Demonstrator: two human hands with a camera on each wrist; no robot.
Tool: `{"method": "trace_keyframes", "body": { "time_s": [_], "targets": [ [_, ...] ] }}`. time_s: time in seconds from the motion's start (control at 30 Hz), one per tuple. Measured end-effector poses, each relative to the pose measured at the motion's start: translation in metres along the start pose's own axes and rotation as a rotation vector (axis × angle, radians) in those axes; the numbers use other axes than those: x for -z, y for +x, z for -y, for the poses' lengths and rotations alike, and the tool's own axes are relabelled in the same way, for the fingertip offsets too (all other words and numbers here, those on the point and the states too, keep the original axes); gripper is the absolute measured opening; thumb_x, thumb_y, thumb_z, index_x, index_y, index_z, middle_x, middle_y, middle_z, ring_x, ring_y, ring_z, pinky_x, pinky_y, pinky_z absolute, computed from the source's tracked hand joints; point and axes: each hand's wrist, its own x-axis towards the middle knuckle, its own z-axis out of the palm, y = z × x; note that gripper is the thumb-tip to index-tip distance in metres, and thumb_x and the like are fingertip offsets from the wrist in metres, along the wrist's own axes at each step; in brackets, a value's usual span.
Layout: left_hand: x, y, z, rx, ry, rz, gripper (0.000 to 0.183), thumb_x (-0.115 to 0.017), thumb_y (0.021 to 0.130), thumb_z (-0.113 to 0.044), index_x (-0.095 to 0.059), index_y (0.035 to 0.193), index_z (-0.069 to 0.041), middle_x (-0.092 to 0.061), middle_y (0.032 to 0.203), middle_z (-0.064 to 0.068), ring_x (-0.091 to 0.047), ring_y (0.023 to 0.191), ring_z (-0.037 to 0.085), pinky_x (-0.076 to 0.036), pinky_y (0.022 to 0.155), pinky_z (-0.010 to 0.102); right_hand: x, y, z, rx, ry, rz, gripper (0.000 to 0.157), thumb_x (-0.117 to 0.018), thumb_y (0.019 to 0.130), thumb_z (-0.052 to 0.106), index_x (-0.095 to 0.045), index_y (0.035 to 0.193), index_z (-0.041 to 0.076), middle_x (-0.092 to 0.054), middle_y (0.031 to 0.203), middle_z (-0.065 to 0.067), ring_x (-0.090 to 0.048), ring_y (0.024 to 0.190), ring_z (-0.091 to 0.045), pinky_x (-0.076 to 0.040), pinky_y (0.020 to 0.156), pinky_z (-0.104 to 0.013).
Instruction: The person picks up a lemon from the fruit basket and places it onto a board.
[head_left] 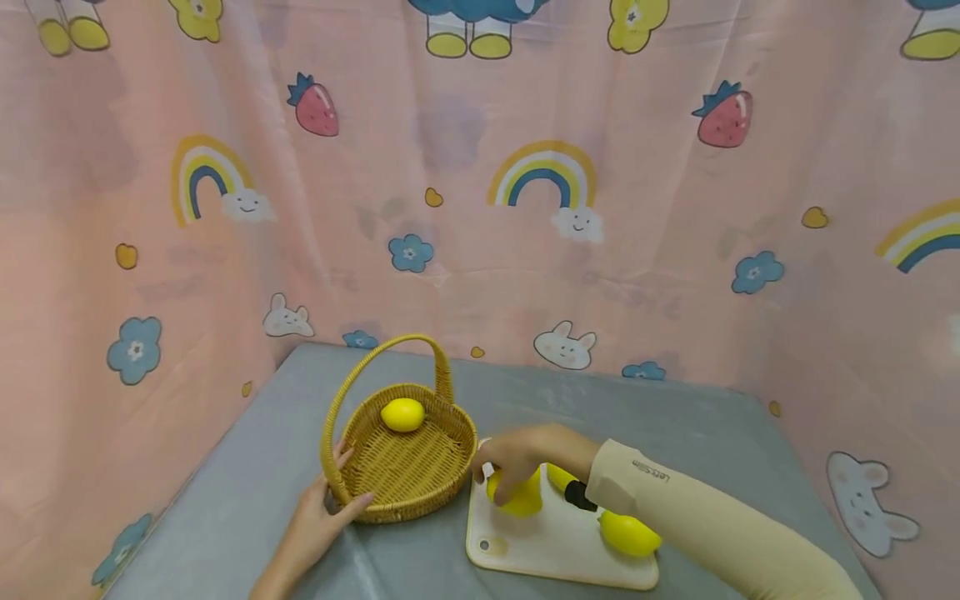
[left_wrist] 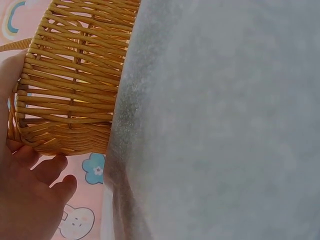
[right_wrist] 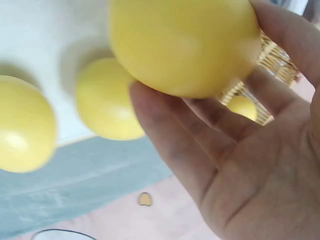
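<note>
My right hand [head_left: 517,458] holds a yellow lemon [right_wrist: 185,45] between thumb and fingers, over the white cutting board [head_left: 555,562]. Another lemon [head_left: 628,533] lies at the board's right side. A further lemon [right_wrist: 107,100] also rests on the board, partly hidden by my hand and wrist in the head view. To the left stands a round wicker basket [head_left: 408,508] with a tall arched handle, and one lemon [head_left: 403,414] sits inside toward its back. My left hand [head_left: 318,504] grips the basket's left side near the handle's base, thumb over the rim.
A grey cloth [head_left: 420,567] covers the table. Pink printed curtain [head_left: 465,292] hangs behind the table and along both sides. The board's near left corner has a small hole. Something small and black [head_left: 580,496] shows beside the right sleeve's cuff.
</note>
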Motion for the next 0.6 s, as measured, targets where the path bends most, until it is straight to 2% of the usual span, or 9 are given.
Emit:
{"method": "trace_keyframes", "body": {
  "time_s": [0.17,0.23,0.3,0.37,0.4,0.53,0.6],
  "targets": [
    [0.001,0.000,0.001,0.011,-0.012,0.006,0.079,-0.074,0.091,-0.032,-0.035,0.154,-0.003,-0.017,0.165,0.011,-0.022,0.146,0.044,-0.023,0.110,0.069,-0.016,-0.009,-0.012,-0.043,0.066,0.143,0.025,-0.078,0.088,0.015,-0.071,0.111,0.010,-0.063,0.097,0.004,-0.054,0.074,-0.010,-0.049,0.065,-0.024],
    [0.002,0.000,0.001,0.007,-0.008,0.006,0.079,-0.074,0.091,-0.032,-0.035,0.154,-0.003,-0.018,0.165,0.011,-0.022,0.145,0.044,-0.023,0.110,0.069,-0.038,0.015,-0.044,-0.047,0.073,0.196,0.024,-0.081,0.085,0.020,-0.072,0.107,0.018,-0.063,0.096,0.007,-0.056,0.072,-0.009,-0.051,0.060,-0.026],
    [0.002,0.000,-0.001,0.003,-0.003,0.009,0.079,-0.074,0.092,-0.032,-0.035,0.154,-0.002,-0.018,0.165,0.011,-0.023,0.145,0.045,-0.023,0.110,0.070,-0.057,0.031,-0.067,-0.059,0.054,0.225,0.027,-0.084,0.082,0.026,-0.070,0.105,0.024,-0.061,0.099,0.009,-0.057,0.078,-0.008,-0.054,0.061,-0.028],
    [0.002,0.001,-0.002,0.000,-0.001,0.009,0.079,-0.074,0.092,-0.033,-0.035,0.154,-0.002,-0.018,0.165,0.012,-0.023,0.145,0.045,-0.023,0.110,0.070,-0.065,0.039,-0.076,-0.094,0.040,0.263,0.028,-0.085,0.081,0.027,-0.067,0.103,0.028,-0.060,0.103,0.009,-0.059,0.087,-0.008,-0.058,0.065,-0.032],
    [0.002,0.001,-0.003,-0.004,0.001,0.009,0.078,-0.073,0.092,-0.032,-0.035,0.154,-0.003,-0.018,0.165,0.012,-0.023,0.145,0.045,-0.024,0.110,0.070,-0.066,0.041,-0.078,-0.113,0.064,0.293,0.026,-0.085,0.081,0.026,-0.067,0.100,0.027,-0.059,0.100,0.009,-0.059,0.086,-0.008,-0.058,0.065,-0.033],
    [0.002,0.000,-0.004,-0.009,0.002,0.009,0.078,-0.073,0.092,-0.032,-0.035,0.154,-0.003,-0.018,0.165,0.012,-0.022,0.145,0.045,-0.024,0.109,0.070,-0.044,0.000,-0.029,-0.207,0.076,0.320,0.022,-0.083,0.082,0.010,-0.067,0.095,0.019,-0.057,0.095,0.008,-0.058,0.084,-0.008,-0.059,0.069,-0.033],
    [0.002,-0.001,-0.003,-0.011,0.006,0.009,0.078,-0.073,0.092,-0.032,-0.035,0.154,-0.003,-0.019,0.165,0.012,-0.023,0.145,0.045,-0.024,0.109,0.070,-0.044,-0.008,-0.022,-0.219,0.071,0.302,0.020,-0.081,0.083,0.007,-0.068,0.095,0.017,-0.056,0.094,0.008,-0.058,0.084,-0.008,-0.059,0.070,-0.033]
  ]
}}
